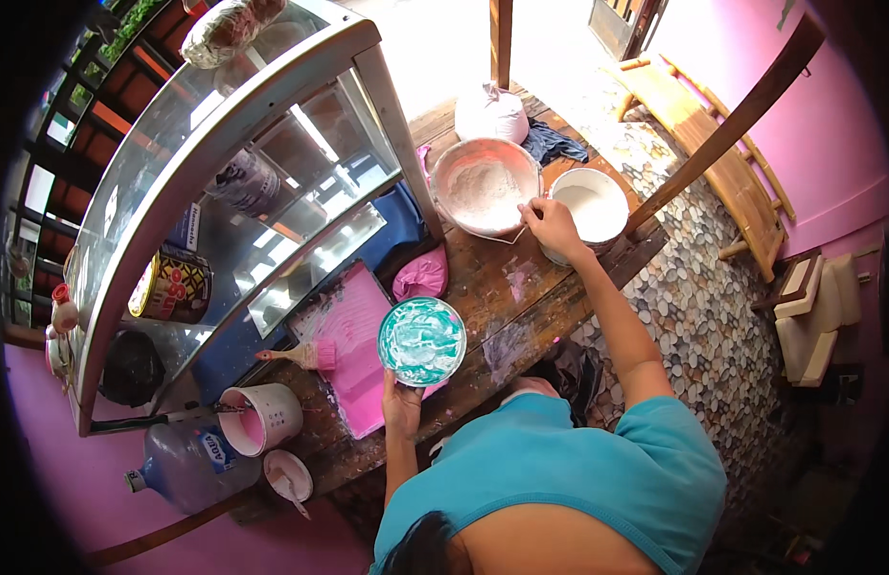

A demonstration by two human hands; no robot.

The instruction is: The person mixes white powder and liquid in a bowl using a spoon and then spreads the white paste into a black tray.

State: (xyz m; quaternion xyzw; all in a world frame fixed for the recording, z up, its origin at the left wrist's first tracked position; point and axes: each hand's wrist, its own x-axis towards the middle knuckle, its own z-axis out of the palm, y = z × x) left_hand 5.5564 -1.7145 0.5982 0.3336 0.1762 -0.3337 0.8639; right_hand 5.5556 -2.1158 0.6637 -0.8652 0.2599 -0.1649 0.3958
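My left hand (401,407) grips a round teal container (422,342) from below, its top face streaked with white. Whether that face is a lid or the inside of a shallow tub, I cannot tell. Farther off on the right, my right hand (554,230) has its fingers pinched at the edge of a bucket (445,213), by its thin wire handle. Pale powder (484,194) lies in this bucket. Just right of that hand stands a white pail (612,233) with whitish contents. Under the teal container lies a pink paint tray (353,331), with a paintbrush (315,356) across its left side.
A glass display case (272,105) takes up the left side of the wooden table (521,297). A pink bundle (421,274), a tied white bag (492,115) and a dark cloth (554,142) lie nearby. Lower left are a paint pot (281,420) and a water jug (185,479). A bamboo bench (717,177) stands right.
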